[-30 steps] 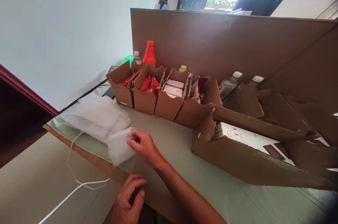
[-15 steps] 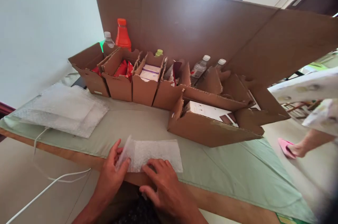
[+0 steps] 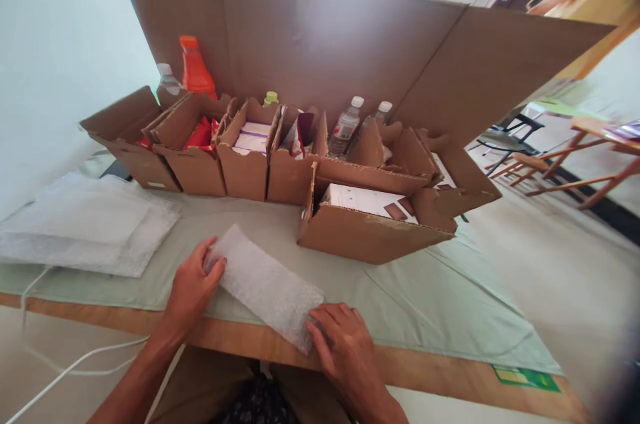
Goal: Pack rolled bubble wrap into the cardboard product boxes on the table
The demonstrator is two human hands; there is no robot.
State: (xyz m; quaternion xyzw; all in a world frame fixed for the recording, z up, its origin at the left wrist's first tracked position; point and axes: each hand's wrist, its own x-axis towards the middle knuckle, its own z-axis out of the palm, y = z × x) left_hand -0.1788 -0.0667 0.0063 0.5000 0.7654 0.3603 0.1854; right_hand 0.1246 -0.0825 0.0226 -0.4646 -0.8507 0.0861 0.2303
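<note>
A narrow folded piece of bubble wrap point(image 3: 270, 281) lies slantwise at the front of the cloth-covered table, its near right end over the wooden edge. My left hand point(image 3: 195, 281) grips its far left end, thumb on top and fingers behind. At the other end, my right hand point(image 3: 345, 341) has its fingers bent over the corner and the thumb at the side, closed on the bubble wrap. Part of each grip is hidden by the hands. More bubble wrap sheets point(image 3: 75, 224) lie stacked to the left.
Cardboard bins point(image 3: 243, 174) stand in a row, holding red packets point(image 3: 201, 134), white boxes and bottles point(image 3: 345, 127). In front sits a cardboard tray point(image 3: 370, 234) with a white box point(image 3: 363, 201). A cardboard panel point(image 3: 320, 31) rises behind. A white cable point(image 3: 75, 365) hangs at left.
The bubble wrap has turned from level to slanting, its right end nearer me. My right hand has moved from its middle to its right end. The view has shifted right; the person at right has moved.
</note>
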